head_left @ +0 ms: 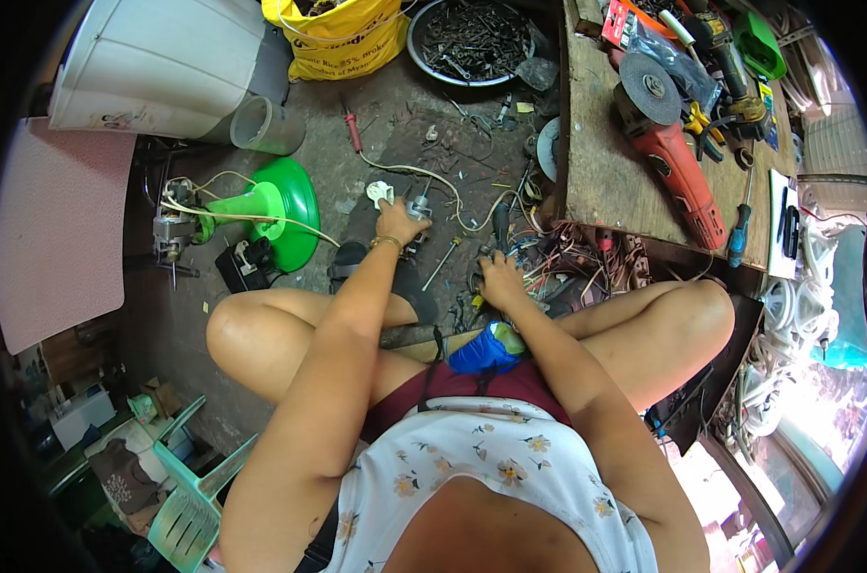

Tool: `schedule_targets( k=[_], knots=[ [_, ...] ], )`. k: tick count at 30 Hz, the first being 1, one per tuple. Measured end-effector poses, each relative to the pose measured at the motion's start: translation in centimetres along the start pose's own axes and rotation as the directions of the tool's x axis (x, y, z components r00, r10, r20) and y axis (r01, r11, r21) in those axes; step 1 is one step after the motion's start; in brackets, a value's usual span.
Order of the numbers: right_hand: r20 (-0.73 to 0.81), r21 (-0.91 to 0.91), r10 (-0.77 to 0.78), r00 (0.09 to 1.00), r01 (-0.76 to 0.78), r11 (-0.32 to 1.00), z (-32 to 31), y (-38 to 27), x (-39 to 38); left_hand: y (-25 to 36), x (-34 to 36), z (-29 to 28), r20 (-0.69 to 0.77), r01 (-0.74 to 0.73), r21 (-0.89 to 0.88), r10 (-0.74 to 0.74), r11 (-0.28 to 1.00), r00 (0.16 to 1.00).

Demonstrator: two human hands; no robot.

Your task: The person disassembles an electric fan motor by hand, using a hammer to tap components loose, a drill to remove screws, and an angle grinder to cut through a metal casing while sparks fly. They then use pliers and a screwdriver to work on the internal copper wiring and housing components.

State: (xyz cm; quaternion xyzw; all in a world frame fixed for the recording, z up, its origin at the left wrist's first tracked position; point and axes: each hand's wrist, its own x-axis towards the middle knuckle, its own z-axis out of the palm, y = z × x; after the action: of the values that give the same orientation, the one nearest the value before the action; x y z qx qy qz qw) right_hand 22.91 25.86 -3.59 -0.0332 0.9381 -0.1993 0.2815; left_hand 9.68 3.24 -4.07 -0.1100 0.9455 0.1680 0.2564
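My left hand point(400, 225) is closed around a small silvery metal part point(417, 207) with a thin shaft, low over the floor. A crumpled white scrap point(379, 194) lies just beyond its fingers. To the right, my right hand point(501, 281) reaches down among dark tools, fingers curled; what they grip is hidden. A black-handled tool point(501, 224) stands just beyond that hand. Between my hands a thin metal-shafted driver point(441, 265) lies on the floor. A red-handled soldering iron point(353, 133) rests farther off, its pale cord running toward the right.
A green fan base point(290, 215) with an exposed motor point(174, 229) lies left. Ahead are a yellow bag point(348, 43) and a basin of screws point(472, 80). A wooden bench point(596, 181) holds a red angle grinder point(677, 172). Tangled wires point(586, 267) lie below it.
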Motion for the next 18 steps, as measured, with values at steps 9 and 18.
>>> schedule_targets(
  k=[9,18],
  knots=[
    [-0.239,0.838,-0.065,0.969,0.24,0.49,-6.4,-6.0,4.3,0.9,-1.0,-7.6,0.076,0.023,-0.551,0.023,0.835,0.997],
    [-0.36,0.933,-0.185,0.914,0.347,-0.1,-13.7,-9.3,-0.1,9.6,-12.2,-20.8,0.534,0.281,-0.698,0.216,0.659,0.818]
  ],
)
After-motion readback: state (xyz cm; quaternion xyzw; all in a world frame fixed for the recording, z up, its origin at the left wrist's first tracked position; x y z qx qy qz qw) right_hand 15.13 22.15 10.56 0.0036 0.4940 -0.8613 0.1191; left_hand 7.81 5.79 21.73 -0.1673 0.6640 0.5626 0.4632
